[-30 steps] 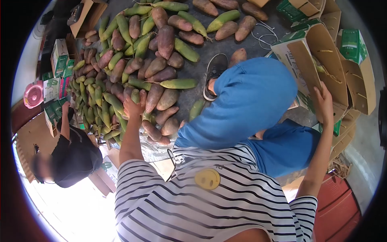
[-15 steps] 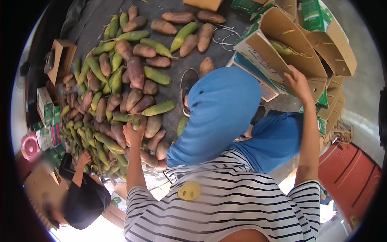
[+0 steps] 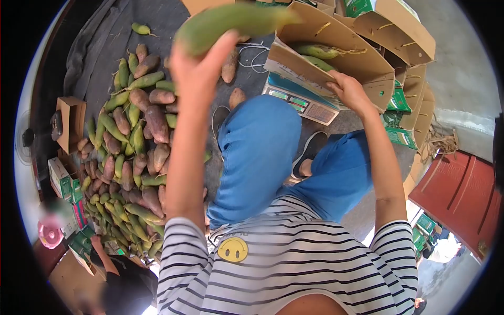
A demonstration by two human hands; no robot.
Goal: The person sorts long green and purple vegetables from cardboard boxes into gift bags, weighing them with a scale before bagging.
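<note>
Raised at the top of the view, my left hand [image 3: 199, 65] is closed round a long green radish [image 3: 231, 25], both blurred by motion. The radish's thin end points toward an open cardboard box [image 3: 299, 68]. My right hand [image 3: 350, 92] grips the near edge of that box, fingers curled over the flap. Inside the box lie a green radish [image 3: 317, 51] with a dried root tail and another green radish [image 3: 316, 64], partly hidden by the flap. A scale [image 3: 302, 102] with green displays sits under or beside the box; the exact contact is hidden.
A large pile of green radishes [image 3: 137, 139] and brownish-red roots [image 3: 156, 123] covers the dark sheet to the left. More cardboard boxes [image 3: 401, 34] stand at the upper right. Another person [image 3: 123, 286] is at the lower left. A red panel [image 3: 457, 194] is at right.
My left hand has lifted from the pile and swung up toward the box with a green radish. A second green radish now shows in the box. My view has shifted rightward.
</note>
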